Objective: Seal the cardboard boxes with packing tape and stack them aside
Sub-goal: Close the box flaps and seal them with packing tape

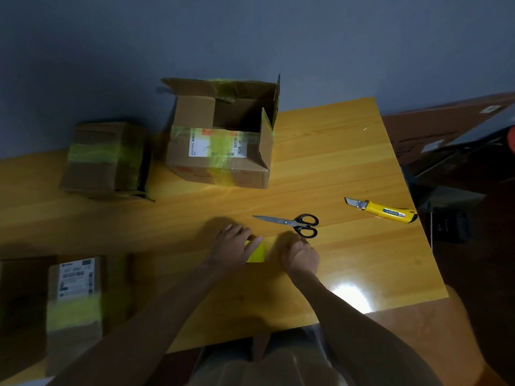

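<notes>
While the tape roll [257, 254] was gripped by the left hand [236, 244], hold of the right hand [301, 256] unclear, tape was best drawn taut toward three o'clock

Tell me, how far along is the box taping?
Two brown cardboard boxes at the left wear yellow-green tape bands. In hand: the left hand grips a yellow tape roll, the right hand curled beside it. Left: the open-flapped cardboard box needs sealing; no stack shows.
</notes>
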